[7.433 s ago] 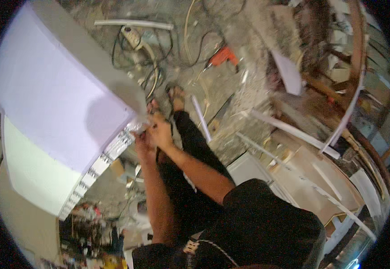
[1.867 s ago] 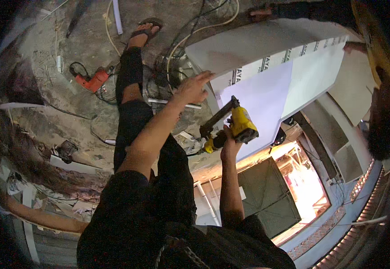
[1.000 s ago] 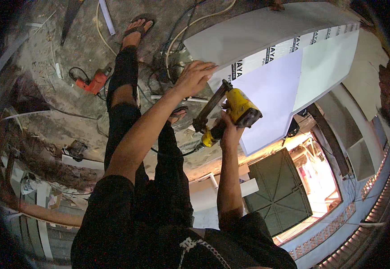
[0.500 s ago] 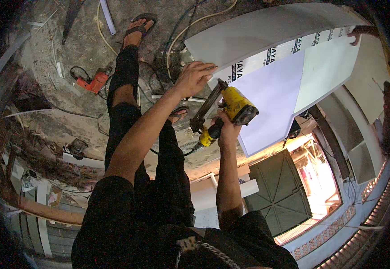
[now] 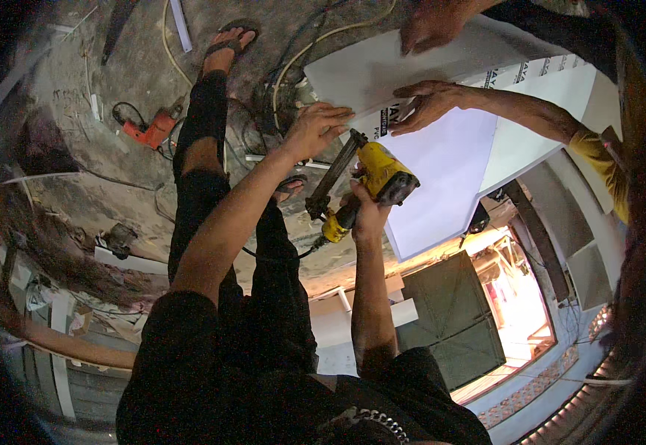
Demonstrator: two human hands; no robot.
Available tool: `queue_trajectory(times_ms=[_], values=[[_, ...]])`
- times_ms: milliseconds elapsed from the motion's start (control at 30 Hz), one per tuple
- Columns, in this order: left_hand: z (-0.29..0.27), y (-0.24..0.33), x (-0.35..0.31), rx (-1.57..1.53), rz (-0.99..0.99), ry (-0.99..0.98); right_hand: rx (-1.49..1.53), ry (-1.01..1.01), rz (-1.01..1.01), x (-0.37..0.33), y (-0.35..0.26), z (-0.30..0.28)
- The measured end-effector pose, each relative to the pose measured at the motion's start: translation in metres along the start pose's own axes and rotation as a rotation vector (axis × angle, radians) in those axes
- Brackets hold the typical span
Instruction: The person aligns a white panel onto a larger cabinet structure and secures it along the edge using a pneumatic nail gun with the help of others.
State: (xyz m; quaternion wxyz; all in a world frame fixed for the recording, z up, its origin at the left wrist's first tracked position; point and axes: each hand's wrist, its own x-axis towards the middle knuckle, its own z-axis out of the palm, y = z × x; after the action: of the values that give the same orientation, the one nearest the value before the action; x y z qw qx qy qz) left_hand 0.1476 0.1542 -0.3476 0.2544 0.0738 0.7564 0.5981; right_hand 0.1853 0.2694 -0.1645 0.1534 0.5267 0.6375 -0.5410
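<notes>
Nail gun (image 5: 371,182), yellow with a black magazine, sits in the right hand (image 5: 367,215), whose fingers are wrapped tight round its grip; its nose points up at the white panel (image 5: 427,111) just above that hand. Half a second ago only 1 fingertip of a co-worker showed at the panel's far edge; now 2 hands of other people (image 5: 430,104) lie flat on the panel, just beyond the gun. The left hand (image 5: 315,127) has stayed spread, palm pressed against the panel's near edge, just left of the gun's magazine. Well below the hands, a red drill (image 5: 152,132) lies on the rubble-strewn floor (image 5: 78,148).
</notes>
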Motion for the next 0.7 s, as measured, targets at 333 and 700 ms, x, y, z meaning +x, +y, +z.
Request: queue_trajectory(times_ms=[333, 700], values=[[-0.012, -0.013, -0.020, 0.099, -0.008, -0.023, -0.008, -0.059, 0.027, -0.007, -0.007, 0.005], [-0.019, -0.002, -0.034, 0.180, 0.018, -0.053, -0.026, -0.023, -0.026, -0.009, 0.008, -0.002]])
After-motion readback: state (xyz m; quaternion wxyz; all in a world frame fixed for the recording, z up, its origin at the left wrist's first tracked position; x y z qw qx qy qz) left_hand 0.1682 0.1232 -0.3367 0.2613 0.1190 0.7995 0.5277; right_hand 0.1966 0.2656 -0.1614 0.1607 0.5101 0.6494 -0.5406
